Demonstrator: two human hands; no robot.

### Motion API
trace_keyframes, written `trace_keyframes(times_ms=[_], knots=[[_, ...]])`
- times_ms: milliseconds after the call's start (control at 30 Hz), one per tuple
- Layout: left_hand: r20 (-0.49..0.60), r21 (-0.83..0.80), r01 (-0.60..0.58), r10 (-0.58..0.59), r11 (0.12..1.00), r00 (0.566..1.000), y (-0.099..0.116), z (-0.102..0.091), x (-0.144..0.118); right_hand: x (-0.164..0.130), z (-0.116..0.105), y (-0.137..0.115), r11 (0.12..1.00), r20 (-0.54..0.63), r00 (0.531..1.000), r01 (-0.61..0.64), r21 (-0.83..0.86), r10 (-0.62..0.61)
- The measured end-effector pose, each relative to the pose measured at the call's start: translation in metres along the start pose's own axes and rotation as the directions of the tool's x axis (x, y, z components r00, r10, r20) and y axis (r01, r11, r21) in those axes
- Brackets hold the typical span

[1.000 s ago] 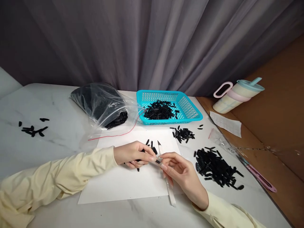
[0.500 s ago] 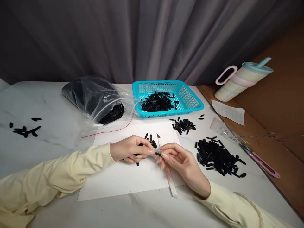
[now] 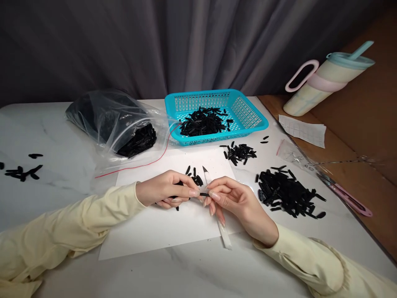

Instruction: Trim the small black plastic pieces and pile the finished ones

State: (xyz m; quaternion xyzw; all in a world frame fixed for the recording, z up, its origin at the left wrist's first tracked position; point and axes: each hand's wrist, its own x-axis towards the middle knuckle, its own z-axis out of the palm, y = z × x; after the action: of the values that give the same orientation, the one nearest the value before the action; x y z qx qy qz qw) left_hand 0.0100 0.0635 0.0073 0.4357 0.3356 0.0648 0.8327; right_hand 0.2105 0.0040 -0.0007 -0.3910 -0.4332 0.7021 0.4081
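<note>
Black strip (image 3: pixel 204 194) pinched between both hands' fingers (image 3: pixel 194 193).

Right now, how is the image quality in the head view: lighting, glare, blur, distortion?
Head view: soft, even light with faint shadows under the hands; the left hand and right hand are sharp, no motion blur. The clear plastic bag shows white glare streaks. Wide-angle bending tilts the tumbler at the right edge. The curtain behind is dim, its folds soft.
</note>
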Motion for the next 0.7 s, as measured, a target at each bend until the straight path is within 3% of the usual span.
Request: trace_keyframes(times_ms=[700], knots=[[-0.01, 0.02, 0.005, -0.005, 1.0, 1.0, 0.002, 0.0015, 0.0004, 0.0002, -0.001, -0.0028, 1.0, -0.012, 1.0, -0.019, 0.015, 0.019]])
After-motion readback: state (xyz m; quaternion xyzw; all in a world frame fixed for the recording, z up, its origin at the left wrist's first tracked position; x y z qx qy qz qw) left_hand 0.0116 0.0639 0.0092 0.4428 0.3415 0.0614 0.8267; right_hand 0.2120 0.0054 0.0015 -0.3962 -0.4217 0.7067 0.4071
